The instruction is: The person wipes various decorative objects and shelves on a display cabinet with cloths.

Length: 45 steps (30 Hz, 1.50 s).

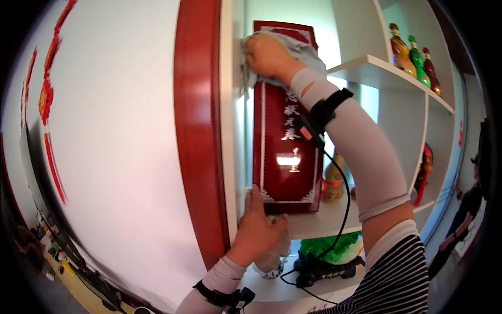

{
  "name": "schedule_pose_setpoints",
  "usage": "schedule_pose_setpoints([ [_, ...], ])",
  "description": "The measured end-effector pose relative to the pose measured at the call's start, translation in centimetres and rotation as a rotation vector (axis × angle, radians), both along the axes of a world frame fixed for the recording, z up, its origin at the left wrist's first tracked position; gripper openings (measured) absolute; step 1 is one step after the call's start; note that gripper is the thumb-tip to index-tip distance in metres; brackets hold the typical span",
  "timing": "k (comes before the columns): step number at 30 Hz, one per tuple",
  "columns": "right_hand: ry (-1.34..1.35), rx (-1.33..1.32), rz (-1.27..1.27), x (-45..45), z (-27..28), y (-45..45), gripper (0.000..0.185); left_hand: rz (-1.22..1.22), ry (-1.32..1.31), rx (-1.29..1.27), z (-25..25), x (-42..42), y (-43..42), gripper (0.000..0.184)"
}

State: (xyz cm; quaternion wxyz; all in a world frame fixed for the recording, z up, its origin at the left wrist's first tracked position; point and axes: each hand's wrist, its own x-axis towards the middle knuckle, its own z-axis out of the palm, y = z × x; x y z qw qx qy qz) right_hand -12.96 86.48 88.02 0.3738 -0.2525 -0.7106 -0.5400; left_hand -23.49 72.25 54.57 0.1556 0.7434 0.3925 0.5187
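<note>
A tall dark red box with a silver border and silver characters stands upright on a white shelf. At its top left, my right hand is closed on a grey cloth, which lies over the box's upper part and against the cabinet's side wall. Near the box's lower left corner is my left hand, its index finger pointing up along the box's edge. Some light cloth shows beneath and behind that hand, its fingers partly curled around it.
White shelving holds several coloured gourd-shaped bottles at upper right. A tan gourd stands right of the box, and a green ornament sits below. Red wood trim runs at left. Another person is at far right.
</note>
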Motion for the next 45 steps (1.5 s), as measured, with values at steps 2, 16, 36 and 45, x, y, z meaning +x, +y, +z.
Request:
schedule_pose_setpoints([
  [2,-0.081,-0.066,0.080,0.6,-3.2,-0.9,0.018,-0.020,-0.036,0.004,0.2,0.1,-0.2,0.089],
  [16,-0.517,-0.156,0.014,3.4,-20.7,-11.5,0.018,-0.081,-0.101,-0.023,0.4,0.4,-0.4,0.066],
  [36,0.037,0.416,-0.090,14.0,7.3,-18.0,0.013,0.086,-0.019,0.087,-0.6,0.6,0.2,0.083],
  [45,-0.090,-0.204,-1.023,14.6,7.5,-12.0,0.025,0.020,-0.041,0.034,-0.2,0.1,-0.1,0.092],
])
